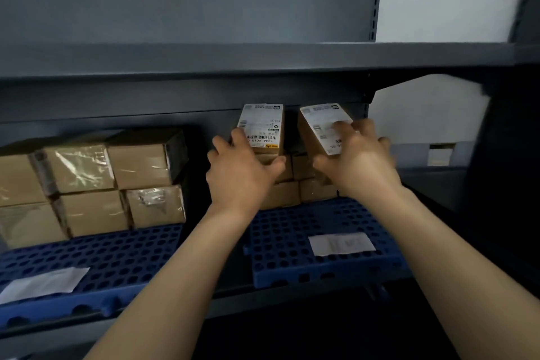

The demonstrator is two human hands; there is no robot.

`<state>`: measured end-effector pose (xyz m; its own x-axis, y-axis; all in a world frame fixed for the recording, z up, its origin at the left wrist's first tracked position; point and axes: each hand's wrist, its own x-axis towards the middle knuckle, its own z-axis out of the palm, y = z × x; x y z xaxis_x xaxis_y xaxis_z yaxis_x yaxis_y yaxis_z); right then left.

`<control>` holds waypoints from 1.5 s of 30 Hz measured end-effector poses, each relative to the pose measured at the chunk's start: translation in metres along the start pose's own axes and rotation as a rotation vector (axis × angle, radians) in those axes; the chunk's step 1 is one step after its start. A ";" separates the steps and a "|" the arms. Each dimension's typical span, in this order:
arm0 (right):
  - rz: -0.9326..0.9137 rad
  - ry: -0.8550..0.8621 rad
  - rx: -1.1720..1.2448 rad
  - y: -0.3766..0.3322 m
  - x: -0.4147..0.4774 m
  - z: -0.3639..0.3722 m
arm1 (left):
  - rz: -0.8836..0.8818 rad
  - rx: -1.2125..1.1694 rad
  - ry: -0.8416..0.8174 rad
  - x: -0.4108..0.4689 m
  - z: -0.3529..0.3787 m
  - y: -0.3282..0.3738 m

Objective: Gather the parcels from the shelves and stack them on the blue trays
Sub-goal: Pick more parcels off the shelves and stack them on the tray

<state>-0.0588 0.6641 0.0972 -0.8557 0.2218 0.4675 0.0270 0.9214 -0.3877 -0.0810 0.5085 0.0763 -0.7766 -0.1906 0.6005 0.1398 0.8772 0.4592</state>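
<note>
Bare forearms reach in from below, the left forearm [175, 272] and the right forearm [453, 257], toward a dark grey steel shelf unit [204, 61]. On its lower shelf lie two perforated blue trays, a left tray [102, 254] and a right tray [292, 237]. The left one carries a big stack of taped brown parcels [117, 178]; the right one carries a lower stack of small cartons [292, 184] at its back. Above those cartons the left hand [242, 166] grips an upright labelled parcel [263, 126], fingers curled round its side, and the right hand [359, 161] grips a second labelled parcel [321, 126], which is tilted, with fingers over its label. A white paper slip [340, 242] lies on the right tray's front. Stacking looks to be the step in hand; next, both parcels likely need levelling and lowering square onto the cartons, under tight headroom.
</note>
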 end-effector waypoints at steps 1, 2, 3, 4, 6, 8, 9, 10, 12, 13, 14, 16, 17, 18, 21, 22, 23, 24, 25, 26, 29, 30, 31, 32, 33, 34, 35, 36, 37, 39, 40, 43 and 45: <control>0.013 -0.011 -0.009 -0.001 0.008 0.002 | 0.003 -0.014 0.005 0.007 0.004 -0.001; 0.018 -0.018 -0.013 -0.002 0.014 0.004 | -0.002 -0.021 0.003 0.014 0.009 -0.002; 0.011 -0.018 -0.009 -0.003 0.021 0.006 | -0.009 -0.026 -0.001 0.020 0.013 -0.002; -0.004 -0.012 -0.002 -0.003 0.027 0.008 | -0.017 -0.032 0.000 0.027 0.017 -0.001; -0.031 0.002 0.005 -0.002 0.039 0.014 | -0.027 -0.034 0.011 0.037 0.024 0.000; -0.043 -0.002 0.003 -0.001 0.052 0.019 | -0.039 -0.024 0.027 0.045 0.031 0.002; -0.047 -0.007 -0.001 -0.001 0.058 0.021 | -0.046 -0.017 0.034 0.048 0.034 0.003; -0.052 -0.015 -0.011 -0.002 0.064 0.022 | -0.055 -0.009 0.039 0.052 0.037 0.004; -0.060 -0.039 -0.025 -0.002 0.074 0.024 | -0.065 0.006 0.041 0.056 0.043 0.007; -0.062 -0.052 -0.025 -0.002 0.079 0.025 | -0.064 0.015 0.043 0.058 0.045 0.010; -0.063 -0.063 -0.024 -0.002 0.084 0.026 | -0.064 0.026 0.046 0.060 0.047 0.012; -0.072 -0.083 -0.037 -0.002 0.090 0.029 | -0.071 0.054 0.049 0.062 0.050 0.016; -0.078 -0.091 -0.048 -0.002 0.093 0.030 | -0.076 0.067 0.053 0.063 0.050 0.017; -0.084 -0.097 -0.059 -0.003 0.096 0.031 | -0.076 0.080 0.060 0.063 0.050 0.019; -0.086 -0.101 -0.077 -0.006 0.101 0.034 | -0.063 0.108 0.084 0.063 0.049 0.021; -0.083 -0.107 -0.084 -0.008 0.102 0.036 | -0.063 0.112 0.086 0.063 0.049 0.021; -0.079 -0.115 -0.095 -0.010 0.103 0.038 | -0.063 0.118 0.082 0.063 0.050 0.020; -0.076 -0.118 -0.110 -0.011 0.104 0.041 | -0.058 0.125 0.073 0.062 0.051 0.019; -0.078 -0.115 -0.123 -0.012 0.105 0.044 | -0.048 0.130 0.060 0.062 0.053 0.017; -0.083 -0.108 -0.131 -0.012 0.105 0.046 | -0.033 0.134 0.045 0.061 0.054 0.015; -0.102 -0.104 -0.107 -0.009 0.106 0.049 | 0.008 0.123 -0.014 0.062 0.056 0.006; -0.108 -0.118 -0.090 -0.008 0.106 0.049 | 0.019 0.092 -0.040 0.063 0.056 0.002; -0.115 -0.132 -0.073 -0.008 0.106 0.048 | 0.031 0.042 -0.063 0.063 0.056 -0.001; -0.123 -0.142 -0.053 -0.007 0.106 0.048 | 0.041 -0.017 -0.083 0.063 0.057 -0.003; -0.131 -0.144 -0.029 -0.007 0.106 0.047 | 0.049 -0.076 -0.097 0.063 0.057 -0.004; -0.137 -0.138 -0.002 -0.008 0.106 0.047 | 0.056 -0.125 -0.107 0.061 0.057 -0.005; -0.144 -0.130 0.023 -0.008 0.107 0.048 | 0.061 -0.161 -0.115 0.060 0.058 -0.005; -0.150 -0.121 0.040 -0.007 0.108 0.050 | 0.064 -0.187 -0.123 0.059 0.058 -0.005; -0.155 -0.112 0.052 -0.007 0.109 0.052 | 0.065 -0.208 -0.128 0.058 0.059 -0.005; -0.157 -0.095 0.083 -0.005 0.112 0.056 | 0.067 -0.248 -0.132 0.059 0.060 -0.006; -0.150 -0.093 0.108 -0.004 0.112 0.057 | 0.066 -0.267 -0.133 0.060 0.061 -0.006; -0.136 -0.091 0.166 -0.002 0.113 0.057 | 0.062 -0.299 -0.131 0.063 0.063 -0.006; -0.133 -0.083 0.181 -0.001 0.114 0.057 | 0.067 -0.311 -0.132 0.064 0.064 -0.005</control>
<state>-0.1857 0.6702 0.1057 -0.8855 0.0687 0.4596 -0.1750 0.8668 -0.4669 -0.1711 0.5202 0.0705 -0.8295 -0.0603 0.5553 0.3579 0.7058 0.6113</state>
